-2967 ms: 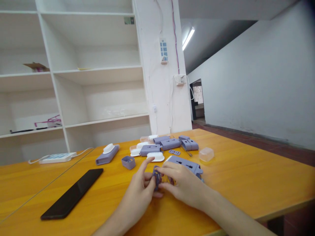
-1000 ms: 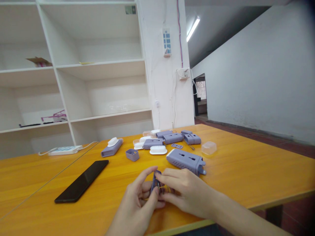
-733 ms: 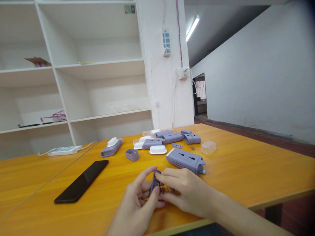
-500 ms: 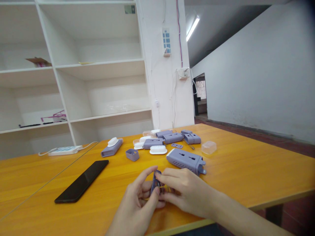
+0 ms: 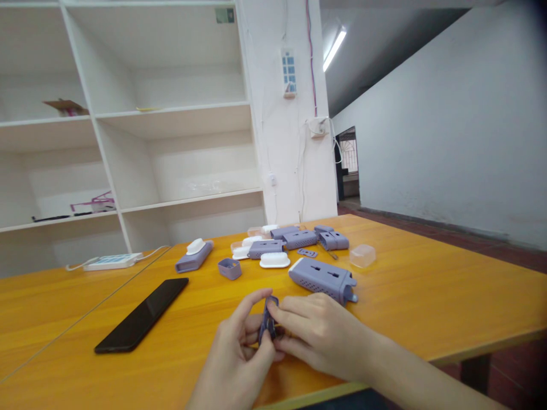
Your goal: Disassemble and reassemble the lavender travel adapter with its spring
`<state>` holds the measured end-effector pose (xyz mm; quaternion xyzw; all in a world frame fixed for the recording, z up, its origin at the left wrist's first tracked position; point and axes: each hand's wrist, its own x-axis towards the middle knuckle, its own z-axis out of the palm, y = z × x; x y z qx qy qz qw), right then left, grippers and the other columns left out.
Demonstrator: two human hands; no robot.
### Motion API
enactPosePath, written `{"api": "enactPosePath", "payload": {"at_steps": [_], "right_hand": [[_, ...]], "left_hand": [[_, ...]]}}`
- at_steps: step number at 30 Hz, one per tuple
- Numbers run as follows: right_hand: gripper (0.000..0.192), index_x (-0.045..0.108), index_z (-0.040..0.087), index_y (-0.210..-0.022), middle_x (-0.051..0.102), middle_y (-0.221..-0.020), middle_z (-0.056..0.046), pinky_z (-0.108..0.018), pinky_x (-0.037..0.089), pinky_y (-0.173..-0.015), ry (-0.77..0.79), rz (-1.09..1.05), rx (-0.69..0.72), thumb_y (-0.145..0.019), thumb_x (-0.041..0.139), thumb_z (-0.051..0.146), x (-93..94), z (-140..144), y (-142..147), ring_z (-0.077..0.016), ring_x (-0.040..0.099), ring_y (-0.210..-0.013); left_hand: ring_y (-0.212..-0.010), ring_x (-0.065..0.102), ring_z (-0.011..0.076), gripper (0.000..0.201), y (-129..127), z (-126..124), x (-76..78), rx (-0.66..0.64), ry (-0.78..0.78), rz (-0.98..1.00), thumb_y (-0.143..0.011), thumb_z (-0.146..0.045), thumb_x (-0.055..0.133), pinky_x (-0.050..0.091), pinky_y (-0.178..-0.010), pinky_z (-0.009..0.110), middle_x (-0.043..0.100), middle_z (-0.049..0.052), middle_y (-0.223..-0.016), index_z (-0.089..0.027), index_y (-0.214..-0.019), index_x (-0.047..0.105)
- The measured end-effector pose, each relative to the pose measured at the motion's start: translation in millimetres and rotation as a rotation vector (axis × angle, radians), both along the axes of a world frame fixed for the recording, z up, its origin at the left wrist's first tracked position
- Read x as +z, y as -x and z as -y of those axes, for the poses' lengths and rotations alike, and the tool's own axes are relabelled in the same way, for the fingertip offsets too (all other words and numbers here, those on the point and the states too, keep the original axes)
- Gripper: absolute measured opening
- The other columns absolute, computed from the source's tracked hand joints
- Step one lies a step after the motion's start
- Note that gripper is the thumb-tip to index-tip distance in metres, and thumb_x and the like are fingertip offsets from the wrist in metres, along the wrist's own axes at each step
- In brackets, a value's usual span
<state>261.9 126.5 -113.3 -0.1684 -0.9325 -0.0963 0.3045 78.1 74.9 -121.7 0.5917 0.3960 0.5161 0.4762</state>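
Near the table's front edge, my left hand [image 5: 239, 347] grips a small purple plastic part [image 5: 268, 320] between thumb and fingers, its long side tilted upright. The fingertips of my right hand [image 5: 318, 333] are closed against the part's right side; whether they pinch something small there is hidden. Just beyond my right hand lies a long purple perforated plastic case [image 5: 322, 278] with two keyhole slots and tabs at its right end. A small open purple cup-like piece [image 5: 229, 269] and a white oval brush-like piece [image 5: 274, 260] sit farther back.
A black phone [image 5: 143, 316] lies to the left. Behind are more purple cases [image 5: 267, 249], a flat slotted purple plate [image 5: 307, 253], a clear cap [image 5: 363, 255] and a purple case [image 5: 194, 257] topped by a white piece. A power strip [image 5: 113, 261] rests at the back left.
The small purple part has turned slightly in my fingers. My left thumb and right fingertips have shifted a little on it; everything on the table stays put.
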Motion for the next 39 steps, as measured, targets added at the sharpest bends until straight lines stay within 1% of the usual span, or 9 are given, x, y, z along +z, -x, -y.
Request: {"api": "enactPosePath", "payload": {"at_steps": [5, 10, 13, 16, 21, 25, 30, 35, 39], "right_hand": [[0.020, 0.062, 0.014, -0.116, 0.072, -0.096, -0.006, -0.032, 0.049, -0.066, 0.030, -0.122, 0.000, -0.099, 0.061, 0.026, -3.1, 4, 3, -0.0221, 0.070, -0.085], [0.015, 0.062, 0.017, -0.105, 0.071, -0.096, -0.006, -0.031, 0.050, -0.073, 0.129, -0.215, -0.026, -0.096, 0.067, 0.027, -4.4, 4, 3, -0.0216, 0.069, -0.087], [0.013, 0.063, 0.016, -0.099, 0.070, -0.093, -0.005, -0.031, 0.048, -0.071, 0.136, -0.204, -0.037, -0.094, 0.068, 0.026, -6.5, 3, 3, -0.0216, 0.069, -0.084], [0.013, 0.062, 0.017, -0.099, 0.069, -0.092, -0.005, -0.031, 0.046, -0.067, 0.124, -0.170, -0.046, -0.095, 0.068, 0.027, -8.2, 4, 4, -0.0207, 0.069, -0.081], [0.012, 0.060, 0.018, -0.091, 0.066, -0.084, -0.002, -0.031, 0.040, -0.061, 0.053, -0.134, -0.036, -0.094, 0.066, 0.028, -6.1, 7, 5, -0.0186, 0.065, -0.073], [0.009, 0.060, 0.018, -0.090, 0.065, -0.082, -0.002, -0.030, 0.038, -0.060, 0.060, -0.138, -0.011, -0.096, 0.061, 0.024, -3.1, 9, 6, -0.0172, 0.063, -0.072], [0.007, 0.059, 0.019, -0.096, 0.064, -0.086, 0.000, -0.028, 0.039, -0.066, 0.222, -0.200, 0.038, -0.100, 0.058, 0.024, 0.5, 9, 6, -0.0148, 0.058, -0.076], [0.005, 0.058, 0.019, -0.101, 0.064, -0.091, -0.001, -0.027, 0.040, -0.069, 0.348, -0.142, 0.047, -0.099, 0.059, 0.024, 2.3, 11, 5, -0.0153, 0.059, -0.080], [0.004, 0.058, 0.020, -0.102, 0.063, -0.091, 0.000, -0.027, 0.040, -0.070, 0.360, -0.144, 0.029, -0.099, 0.059, 0.023, 2.0, 12, 6, -0.0148, 0.058, -0.078]], "left_hand": [[-0.082, 0.075, 0.0215, 0.054, 0, 1, -3.3, 0.017, -0.063, 0.038, -0.086, -0.041, 0.074, 0.060, -0.072, 0.027, 0.079, 0.007, -0.095, -0.020, -0.132, 0.053], [-0.075, 0.072, 0.0187, 0.046, 0, 5, -6.2, 0.188, -0.181, -0.138, -0.088, -0.034, 0.069, 0.059, -0.072, 0.025, 0.079, 0.008, -0.102, -0.023, -0.132, 0.059], [-0.071, 0.070, 0.0171, 0.043, 2, 6, -6.2, 0.213, -0.222, -0.228, -0.091, -0.032, 0.063, 0.058, -0.071, 0.024, 0.080, 0.007, -0.102, -0.022, -0.132, 0.058], [-0.070, 0.070, 0.0172, 0.041, 3, 6, -5.9, 0.212, -0.225, -0.242, -0.091, -0.032, 0.061, 0.058, -0.069, 0.022, 0.080, 0.006, -0.097, -0.022, -0.131, 0.058], [-0.067, 0.070, 0.0168, 0.035, 1, 8, -5.0, 0.231, -0.238, -0.239, -0.091, -0.034, 0.063, 0.058, -0.069, 0.022, 0.081, 0.005, -0.092, -0.022, -0.125, 0.063], [-0.080, 0.074, 0.0211, 0.041, -2, 9, -3.7, 0.242, -0.200, -0.145, -0.090, -0.044, 0.068, 0.061, -0.075, 0.025, 0.080, 0.007, -0.104, -0.024, -0.126, 0.066], [-0.111, 0.070, 0.0297, 0.052, 3, 7, -4.9, 0.115, -0.070, 0.087, -0.088, -0.054, 0.071, 0.063, -0.086, 0.035, 0.075, 0.009, -0.121, -0.026, -0.131, 0.066], [-0.122, 0.065, 0.0325, 0.051, 7, 7, -11.5, 0.184, -0.142, -0.013, -0.091, -0.052, 0.066, 0.057, -0.100, 0.040, 0.068, 0.010, -0.136, -0.028, -0.135, 0.066], [-0.120, 0.066, 0.0317, 0.047, 6, 7, -15.7, 0.241, -0.256, -0.096, -0.093, -0.045, 0.065, 0.054, -0.103, 0.037, 0.070, 0.009, -0.134, -0.027, -0.136, 0.066]]}}
